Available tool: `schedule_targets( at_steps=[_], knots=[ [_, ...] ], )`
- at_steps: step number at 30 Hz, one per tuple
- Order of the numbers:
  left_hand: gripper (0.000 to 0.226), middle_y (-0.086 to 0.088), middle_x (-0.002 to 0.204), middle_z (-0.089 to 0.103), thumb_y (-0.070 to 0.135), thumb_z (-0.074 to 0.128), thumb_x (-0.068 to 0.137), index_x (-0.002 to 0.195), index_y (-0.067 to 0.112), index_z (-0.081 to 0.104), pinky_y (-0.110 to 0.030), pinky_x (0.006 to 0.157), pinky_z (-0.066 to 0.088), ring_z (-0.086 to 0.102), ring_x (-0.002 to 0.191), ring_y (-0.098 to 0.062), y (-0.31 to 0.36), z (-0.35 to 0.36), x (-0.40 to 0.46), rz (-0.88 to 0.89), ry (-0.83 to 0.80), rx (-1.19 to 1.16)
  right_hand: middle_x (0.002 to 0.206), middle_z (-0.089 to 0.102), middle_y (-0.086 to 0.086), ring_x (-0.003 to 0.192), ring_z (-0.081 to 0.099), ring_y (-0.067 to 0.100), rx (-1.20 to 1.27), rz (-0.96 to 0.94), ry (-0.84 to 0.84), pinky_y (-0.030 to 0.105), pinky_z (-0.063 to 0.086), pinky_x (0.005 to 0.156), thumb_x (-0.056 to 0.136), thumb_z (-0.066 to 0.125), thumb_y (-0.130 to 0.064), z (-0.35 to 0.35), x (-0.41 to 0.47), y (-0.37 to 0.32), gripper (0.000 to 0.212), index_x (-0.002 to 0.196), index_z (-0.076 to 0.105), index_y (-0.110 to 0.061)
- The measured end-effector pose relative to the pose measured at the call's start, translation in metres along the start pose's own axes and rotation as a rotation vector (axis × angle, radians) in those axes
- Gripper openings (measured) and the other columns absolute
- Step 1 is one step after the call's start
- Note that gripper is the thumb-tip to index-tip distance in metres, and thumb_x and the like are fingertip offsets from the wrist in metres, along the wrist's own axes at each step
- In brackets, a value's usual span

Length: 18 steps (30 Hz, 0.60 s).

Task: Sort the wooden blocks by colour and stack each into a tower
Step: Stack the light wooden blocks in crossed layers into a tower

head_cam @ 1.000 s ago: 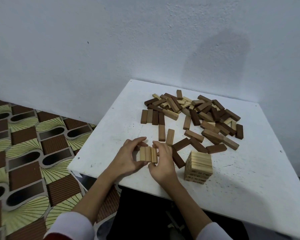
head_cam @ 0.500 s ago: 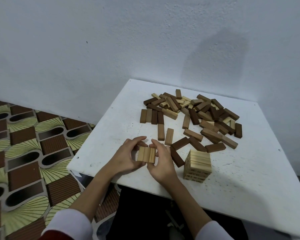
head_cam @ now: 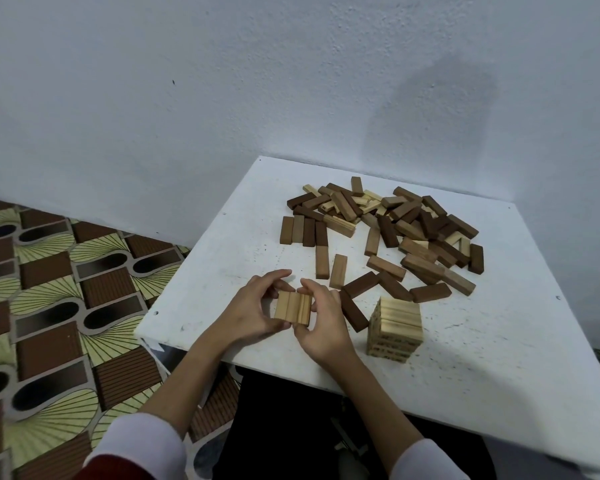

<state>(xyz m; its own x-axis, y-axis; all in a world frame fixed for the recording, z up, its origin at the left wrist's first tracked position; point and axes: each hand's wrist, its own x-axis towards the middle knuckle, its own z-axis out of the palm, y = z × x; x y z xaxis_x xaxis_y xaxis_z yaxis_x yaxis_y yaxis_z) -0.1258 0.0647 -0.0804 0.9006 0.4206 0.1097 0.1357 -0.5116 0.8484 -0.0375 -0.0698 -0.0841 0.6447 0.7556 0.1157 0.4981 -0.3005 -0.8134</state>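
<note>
A: So, from the head view, what are the hands doing?

B: Both are closed on a row of three light blocks held side by side. The left hand presses the row from its left, thumb at the near end and fingers at the far end. The right hand pinches it from the right in the same way. I can't tell whether the row rests on the white bench or is held just above it.

A: Where is everything else?

B: A light tower stands to the right of the hands, near the bench's front edge, several layers high. A loose dark block lies between the right hand and that tower. The mixed pile of light, mid-brown and dark pieces sits far right, and four brown blocks are lined up on its left.

A: What might go wrong?

B: I'd judge the row is meant as the tower's next layer. Only sideways pressure holds it together, so easing the squeeze could let the middle block drop. Carrying it across, the right wrist could clip the dark block or nudge the tower, and a skewed landing could shift the layers.
</note>
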Motion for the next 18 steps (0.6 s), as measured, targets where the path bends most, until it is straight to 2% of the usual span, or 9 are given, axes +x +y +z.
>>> schedule_targets(
  at_steps=[7, 14, 18],
  knots=[
    [0.077, 0.018, 0.106, 0.062, 0.023, 0.077, 0.055, 0.126, 0.03, 0.048, -0.01, 0.083, 0.04, 0.05, 0.096, -0.003, 0.003, -0.002, 0.0, -0.022, -0.014, -0.034, 0.123, 0.052, 0.001, 0.117, 0.038, 0.017, -0.018, -0.018, 0.002, 0.038, 0.041, 0.099, 0.075, 0.061, -0.001, -0.001, -0.001, 0.0, 0.065, 0.136, 0.04, -0.01],
    [0.075, 0.017, 0.105, 0.061, 0.023, 0.077, 0.053, 0.12, 0.038, 0.047, -0.01, 0.082, 0.041, 0.05, 0.094, -0.001, 0.007, -0.002, -0.001, -0.055, 0.0, -0.06, 0.124, 0.051, 0.001, 0.115, 0.038, 0.018, -0.042, -0.037, 0.007, 0.04, 0.042, 0.098, 0.074, 0.06, 0.001, -0.001, -0.002, -0.003, 0.064, 0.134, 0.042, -0.01],
    [0.078, 0.012, 0.107, 0.062, 0.018, 0.081, 0.054, 0.124, 0.032, 0.049, -0.014, 0.084, 0.043, 0.052, 0.093, -0.002, 0.01, -0.005, 0.0, -0.087, -0.003, -0.106, 0.127, 0.046, -0.001, 0.12, 0.035, 0.017, -0.056, -0.033, -0.023, 0.038, 0.038, 0.102, 0.077, 0.059, 0.002, -0.005, 0.0, -0.012, 0.066, 0.137, 0.037, -0.013]
  ],
)
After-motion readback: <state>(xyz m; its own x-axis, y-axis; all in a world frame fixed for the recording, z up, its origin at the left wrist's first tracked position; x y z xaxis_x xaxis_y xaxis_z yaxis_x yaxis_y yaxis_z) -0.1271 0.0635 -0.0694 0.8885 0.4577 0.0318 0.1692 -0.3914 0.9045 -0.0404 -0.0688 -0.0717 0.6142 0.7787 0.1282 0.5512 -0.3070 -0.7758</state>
